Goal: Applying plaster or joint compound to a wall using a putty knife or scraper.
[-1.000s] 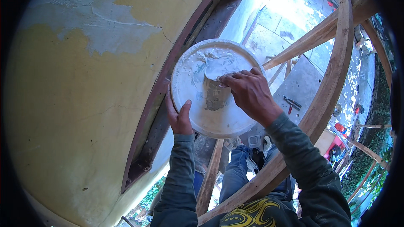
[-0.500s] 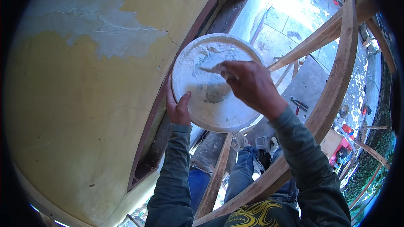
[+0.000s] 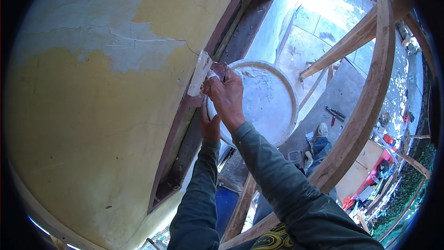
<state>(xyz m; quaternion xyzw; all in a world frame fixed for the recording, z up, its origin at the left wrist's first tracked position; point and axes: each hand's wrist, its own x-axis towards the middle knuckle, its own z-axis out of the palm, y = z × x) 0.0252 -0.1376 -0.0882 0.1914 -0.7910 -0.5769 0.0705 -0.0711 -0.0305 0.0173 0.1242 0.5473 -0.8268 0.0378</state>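
Note:
My right hand [image 3: 226, 95] grips a wide flat scraper [image 3: 201, 71] coated with white paste, held at the maroon frame [image 3: 174, 139] of the wall opening, beside the yellow wall [image 3: 92, 125] with its pale patched area and thin cracks. Under it, my left hand [image 3: 208, 127] holds the round white tray [image 3: 273, 106] by its left rim, fingers partly hidden behind my right hand. White paste is smeared across the upper part of the tray.
Curved-looking timber beams [image 3: 356, 125] cross on the right, with another post [image 3: 243, 203] below me. Further down lie pliers [image 3: 335, 113] on a grey board [image 3: 333, 88], a blue container [image 3: 224, 210], a clear plastic box [image 3: 294, 156], scattered red and white items, and greenery.
My right hand has swung left from over the tray to the frame's edge with the scraper. The tray has shifted slightly right and down, and my feet show in a different position.

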